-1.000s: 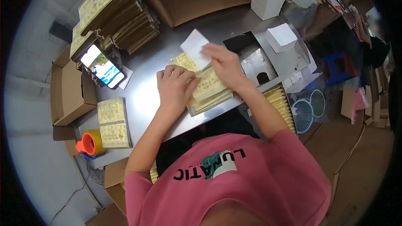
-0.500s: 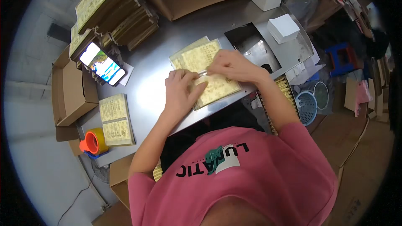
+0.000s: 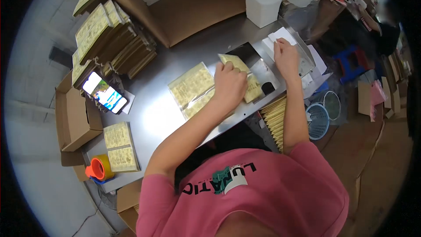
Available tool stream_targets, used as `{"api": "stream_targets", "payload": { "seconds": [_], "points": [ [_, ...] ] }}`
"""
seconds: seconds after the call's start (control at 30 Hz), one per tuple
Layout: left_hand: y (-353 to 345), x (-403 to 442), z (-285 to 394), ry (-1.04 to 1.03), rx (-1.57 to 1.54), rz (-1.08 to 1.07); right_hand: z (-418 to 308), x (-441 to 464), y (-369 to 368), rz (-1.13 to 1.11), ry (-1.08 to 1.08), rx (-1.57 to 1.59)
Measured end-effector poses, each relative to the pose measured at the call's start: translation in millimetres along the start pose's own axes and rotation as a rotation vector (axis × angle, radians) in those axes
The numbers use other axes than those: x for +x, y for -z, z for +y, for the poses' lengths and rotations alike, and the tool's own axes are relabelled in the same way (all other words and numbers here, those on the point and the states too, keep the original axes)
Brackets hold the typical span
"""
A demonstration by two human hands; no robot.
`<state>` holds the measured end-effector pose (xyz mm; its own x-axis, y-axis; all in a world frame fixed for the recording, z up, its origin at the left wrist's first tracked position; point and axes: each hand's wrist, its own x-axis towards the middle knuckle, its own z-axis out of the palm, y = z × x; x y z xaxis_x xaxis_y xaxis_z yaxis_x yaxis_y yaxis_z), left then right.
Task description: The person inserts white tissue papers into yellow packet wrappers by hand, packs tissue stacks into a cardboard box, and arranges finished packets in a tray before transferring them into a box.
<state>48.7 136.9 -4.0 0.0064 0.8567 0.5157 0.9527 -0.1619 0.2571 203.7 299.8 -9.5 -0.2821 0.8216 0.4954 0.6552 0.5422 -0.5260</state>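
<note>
My left hand is closed on the edge of a yellow patterned booklet, whose top end is lifted over the black plate. Left of it, another yellow patterned booklet lies open and flat on the metal table, partly under my left forearm. My right hand is at the stack of white cards on the right, fingers bent and pinched at a white card. Its fingertips touch the top of the stack.
A phone leans by tall stacks of yellow booklets on the left. A yellow booklet and an orange tape dispenser lie front left. A cardboard box and a white block stand behind. Another person is at far right.
My right hand has moved right from the booklets to the white cards. My left hand has shifted right and lifted the end of a booklet. The view has shifted slightly.
</note>
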Motion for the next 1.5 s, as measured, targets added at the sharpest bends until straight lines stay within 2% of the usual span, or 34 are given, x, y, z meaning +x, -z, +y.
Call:
{"api": "stream_targets", "payload": {
  "seconds": [0.07,0.1,0.2,0.27,0.3,0.37,0.4,0.43,0.47,0.5,0.53,0.57,0.6,0.67,0.7,0.77,0.83,0.87,0.9,0.93,1.0,1.07,1.13,1.2,1.27,1.33,1.4,1.43,1.47,1.5],
  "points": [
    [-19,11,4,0.079,0.085,-0.186,-3,2,4,-0.048,0.025,0.067],
    [-25,13,3,0.085,0.074,-0.201,-3,2,6,-0.047,0.025,0.065],
    [-30,5,-3,0.102,-0.092,-0.085,-3,5,9,-0.069,-0.011,0.091],
    [10,-5,-14,0.084,-0.248,-0.039,-2,5,11,-0.17,-0.059,-0.002],
    [39,-13,-25,0.099,-0.265,-0.129,-10,0,11,-0.176,-0.064,0.003],
    [88,-35,-50,0.063,-0.181,-0.228,-48,-17,8,0.202,0.392,-0.06],
    [102,-47,-59,0.009,-0.086,-0.242,-68,-27,7,0.081,0.617,0.038],
    [103,-60,-63,0.017,-0.086,-0.254,-83,-43,-2,-0.167,0.718,0.067],
    [99,-73,-67,-0.029,0.068,-0.236,-103,-53,-7,-0.061,0.951,0.31],
    [96,-82,-71,-0.077,0.223,-0.212,-105,-69,-29,-0.184,0.991,0.471],
    [94,-84,-74,-0.077,0.226,-0.21,-110,-80,-39,-0.375,0.994,0.579],
    [92,-82,-76,-0.018,0.248,-0.33,-111,-83,-40,-0.513,1.066,0.563],
    [90,-80,-76,0.043,0.267,-0.451,-114,-83,-43,-0.514,1.07,0.564],
    [88,-71,-73,0.088,0.295,-0.437,-121,-84,-49,-0.557,1.359,0.604],
    [84,-69,-75,0.123,0.293,-0.413,-123,-84,-46,-0.631,1.366,0.585],
    [83,-67,-77,0.141,0.292,-0.393,-123,-93,-48,-0.621,1.293,0.468],
    [95,-64,-67,0.372,0.065,-0.52,-125,-102,-46,-0.618,1.226,0.354],
    [92,-75,-63,0.37,0.065,-0.519,-128,-107,-42,-0.562,1.135,0.284],
    [85,-95,-56,0.252,0.157,-0.347,-129,-110,-39,-0.504,1.044,0.211],
    [81,-112,-46,0.135,0.247,-0.177,-131,-114,-39,-0.502,1.044,0.207],
    [77,-138,-15,0.193,0.18,-0.112,-141,-120,-45,-0.406,0.986,0.069],
    [83,-153,-11,0.175,0.181,-0.152,-156,-121,-58,-0.398,0.936,0.038],
    [89,-158,-10,0.148,0.238,-0.248,-165,-119,-74,-0.575,0.778,-0.022],
    [94,-155,-12,0.137,0.223,-0.235,-166,-121,-64,-0.548,0.757,0.03],
    [99,-154,-17,0.175,0.137,-0.233,-157,-126,-41,-0.506,0.735,0.458],
    [102,-153,-23,0.194,0.036,-0.227,-152,-126,-46,-0.455,0.745,0.339],
    [106,-148,-29,0.139,0.083,-0.24,-148,-102,-57,-0.568,0.771,0.485],
    [110,-143,-27,0.135,0.098,-0.226,-143,-93,-52,-0.615,0.504,0.687],
    [109,-139,-29,0.133,0.097,-0.217,-135,-80,-34,-0.528,0.346,0.707],
    [109,-138,-31,0.179,0.036,-0.225,-113,-66,-30,-0.296,0.319,0.515]
  ]
}}
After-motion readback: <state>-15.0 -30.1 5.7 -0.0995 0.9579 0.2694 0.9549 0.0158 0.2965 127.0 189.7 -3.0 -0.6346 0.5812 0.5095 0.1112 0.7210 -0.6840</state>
